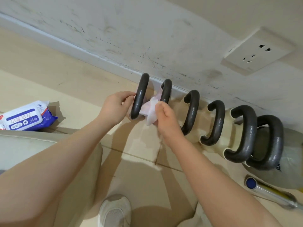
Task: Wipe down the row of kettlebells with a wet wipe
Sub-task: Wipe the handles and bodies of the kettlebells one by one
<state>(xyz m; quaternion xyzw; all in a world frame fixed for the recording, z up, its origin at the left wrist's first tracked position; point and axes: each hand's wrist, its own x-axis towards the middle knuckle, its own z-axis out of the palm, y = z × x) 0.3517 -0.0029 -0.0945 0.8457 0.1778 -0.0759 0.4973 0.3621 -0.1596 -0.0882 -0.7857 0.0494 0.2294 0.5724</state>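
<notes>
A row of several kettlebells with black handles stands along the wall's base, from the leftmost kettlebell (141,95) to the largest, grey one (268,141) at the right. My left hand (117,106) grips the left side of the leftmost kettlebell, fingers against its handle. My right hand (167,118) is closed on a crumpled white wet wipe (150,110), pressed against that kettlebell's body between the first handle and the second handle (166,90). The pale bodies are largely hidden under hands and handles.
A blue and white pack of wet wipes (26,118) lies on the tiled floor at the left. A wall socket (257,51) sits above the row. A metal rod with a blue end (268,192) lies at lower right. My white shoe (114,210) is below.
</notes>
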